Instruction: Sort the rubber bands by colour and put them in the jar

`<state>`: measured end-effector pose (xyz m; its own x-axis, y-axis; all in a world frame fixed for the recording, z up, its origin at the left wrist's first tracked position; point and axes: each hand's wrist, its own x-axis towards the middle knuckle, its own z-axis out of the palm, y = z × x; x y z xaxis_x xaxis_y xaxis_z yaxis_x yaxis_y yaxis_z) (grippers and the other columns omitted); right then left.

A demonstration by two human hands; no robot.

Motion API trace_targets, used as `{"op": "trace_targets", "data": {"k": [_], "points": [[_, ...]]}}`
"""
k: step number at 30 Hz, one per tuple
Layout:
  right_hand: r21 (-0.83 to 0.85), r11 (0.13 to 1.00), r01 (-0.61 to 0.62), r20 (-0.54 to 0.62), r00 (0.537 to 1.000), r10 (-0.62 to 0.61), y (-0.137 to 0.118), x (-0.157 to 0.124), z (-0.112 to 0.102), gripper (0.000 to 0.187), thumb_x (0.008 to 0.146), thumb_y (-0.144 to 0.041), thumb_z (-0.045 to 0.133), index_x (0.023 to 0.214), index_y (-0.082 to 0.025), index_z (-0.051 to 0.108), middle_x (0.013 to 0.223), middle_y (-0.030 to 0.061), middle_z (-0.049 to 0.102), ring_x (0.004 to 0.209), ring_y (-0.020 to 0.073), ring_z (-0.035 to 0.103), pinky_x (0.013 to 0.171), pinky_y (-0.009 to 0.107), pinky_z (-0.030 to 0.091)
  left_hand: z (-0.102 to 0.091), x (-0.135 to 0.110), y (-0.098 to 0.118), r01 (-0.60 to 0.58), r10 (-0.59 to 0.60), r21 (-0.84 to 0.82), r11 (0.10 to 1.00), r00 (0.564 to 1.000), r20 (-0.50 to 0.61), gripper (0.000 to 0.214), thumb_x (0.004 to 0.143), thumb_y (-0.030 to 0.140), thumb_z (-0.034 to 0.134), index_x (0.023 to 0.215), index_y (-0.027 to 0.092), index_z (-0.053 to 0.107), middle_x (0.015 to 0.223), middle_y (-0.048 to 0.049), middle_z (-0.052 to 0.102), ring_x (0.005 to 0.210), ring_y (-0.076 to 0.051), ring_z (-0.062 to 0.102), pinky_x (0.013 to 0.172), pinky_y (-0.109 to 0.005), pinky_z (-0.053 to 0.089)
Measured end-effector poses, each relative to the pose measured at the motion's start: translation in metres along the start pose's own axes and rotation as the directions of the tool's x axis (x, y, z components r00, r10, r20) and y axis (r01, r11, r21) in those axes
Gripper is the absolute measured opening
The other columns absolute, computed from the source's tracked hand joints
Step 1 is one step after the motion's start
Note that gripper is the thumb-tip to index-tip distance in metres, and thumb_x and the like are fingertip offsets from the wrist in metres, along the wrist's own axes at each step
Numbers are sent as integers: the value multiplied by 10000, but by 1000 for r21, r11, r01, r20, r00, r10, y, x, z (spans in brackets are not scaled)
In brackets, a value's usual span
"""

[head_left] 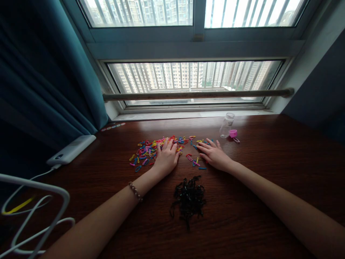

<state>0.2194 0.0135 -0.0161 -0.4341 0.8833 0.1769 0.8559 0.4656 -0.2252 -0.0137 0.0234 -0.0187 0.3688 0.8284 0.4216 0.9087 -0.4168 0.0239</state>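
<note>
In the head view, a spread of small coloured loops (147, 151) is being partly covered by the left hand (167, 155), midway between the left edge of the desk (269, 162) and its middle, nearer the far edge. The left fingers are being held stretched and parted, palm down; whether any loop is being pinched beneath them cannot be told. A smaller, looser group of loops (196, 163) is being met by the right hand (214, 156), whose fingers are likewise being held extended and apart, with no grasp being shown.

The loops appear to be being handled as loose stock at an early stage: they are being left mixed in colour, and no sorted rows are being shown. Gathering or ordering seems to be remaining undone. A black heap (190, 198) of thin pieces is being kept apart from the loops, on the side away from the far edge.

Near the far edge, towards the far right corner, a clear bottle (226, 126) is being left standing uncapped; no contents are being made out through its wall. Its pink cap (233, 133) is apparently being left just beside it. A white device (71, 149) is being connected to a cable (44, 173) by the left edge.
</note>
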Motion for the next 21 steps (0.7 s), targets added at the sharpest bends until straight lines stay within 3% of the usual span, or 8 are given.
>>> {"op": "trace_targets", "data": {"k": [4, 9, 11, 14, 17, 21], "points": [[-34, 987, -155, -96, 984, 152, 20, 4, 2, 426, 859, -445, 356, 1236, -277, 464, 1340, 53, 402, 1256, 366, 215, 939, 658, 143, 3, 0, -3, 95, -94, 23, 995, 995, -23, 513, 818, 467, 408, 1229, 162, 442, 1371, -161, 318, 1291, -370, 157, 982, -625, 113], [-44, 980, -193, -149, 972, 184, 23, 4, 3, 465, 862, -422, 358, 1258, -195, 451, 1347, 123, 378, 1222, 346, 289, 956, 544, 262, 8, 0, -9, 150, -148, -25, 988, 987, 63, 578, 809, 548, 359, 1233, 165, 440, 1362, -174, 326, 1264, -386, 213, 953, -621, 191], [-37, 989, -145, -115, 983, 140, 16, 2, 2, 487, 856, -448, 363, 1274, -207, 430, 1353, 116, 371, 1226, 346, 283, 959, 541, 259, 7, 0, -9, 117, -113, -45, 992, 990, 84, 553, 820, 534, 351, 1231, 176, 444, 1352, -161, 349, 1268, -370, 213, 957, -612, 196], [-5, 999, 49, -38, 998, -49, -4, -3, -1, 465, 869, -458, 335, 1303, -296, 368, 1375, 43, 350, 1267, 318, 223, 981, 557, 211, 3, -1, -8, 33, -26, -77, 997, 995, 91, 493, 830, 492, 374, 1227, 211, 454, 1328, -129, 398, 1264, -338, 236, 972, -592, 193], [29, 969, 247, 35, 968, -248, -21, -8, -3, 429, 887, -436, 308, 1305, -345, 344, 1368, -1, 364, 1282, 277, 216, 1004, 530, 203, -2, 0, -6, -66, 78, -122, 990, 992, 97, 409, 842, 435, 396, 1191, 244, 491, 1316, -87, 425, 1249, -302, 279, 980, -565, 218], [36, 951, 306, 17, 952, -307, -22, -10, -4, 402, 896, -378, 317, 1281, -299, 402, 1348, 18, 394, 1272, 258, 257, 1012, 486, 246, -9, 2, -3, -189, 207, -204, 961, 975, 74, 334, 857, 362, 398, 1140, 248, 534, 1278, -58, 475, 1227, -256, 335, 991, -527, 252]]}}
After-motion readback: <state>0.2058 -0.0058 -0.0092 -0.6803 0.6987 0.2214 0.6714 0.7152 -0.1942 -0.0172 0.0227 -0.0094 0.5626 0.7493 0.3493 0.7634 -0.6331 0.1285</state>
